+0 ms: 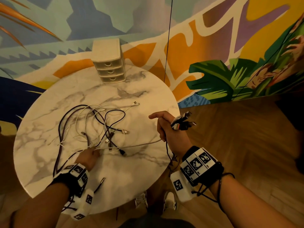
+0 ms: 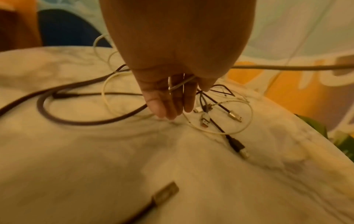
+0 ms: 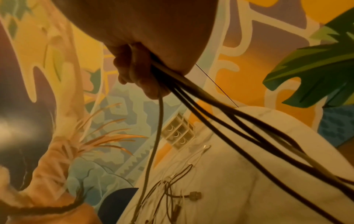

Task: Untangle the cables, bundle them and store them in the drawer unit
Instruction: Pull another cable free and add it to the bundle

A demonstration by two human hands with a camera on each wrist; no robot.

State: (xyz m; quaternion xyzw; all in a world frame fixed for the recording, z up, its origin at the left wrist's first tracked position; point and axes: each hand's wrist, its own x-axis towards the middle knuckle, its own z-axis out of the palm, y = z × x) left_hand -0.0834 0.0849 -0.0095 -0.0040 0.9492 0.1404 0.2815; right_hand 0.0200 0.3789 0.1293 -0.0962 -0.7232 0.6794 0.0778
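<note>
Thin limp light tangled black and white USB cables (image 1: pixel 97 127) on bench likely snag; right hand (image 1: pixel 166 127) clutches plug ends, left hand (image 1: pixel 88 157) pinches white strand.

No words, brand names or numbers can be read in any of the pictures. Black-and-white square code marks are seen on the white wrist bands (image 1: pixel 198 163), but they spell nothing, and the tiny print beside them is too small to be made out. Big painted shapes are seen on the wall (image 1: pixel 205 22), but no letters can be told.
</note>
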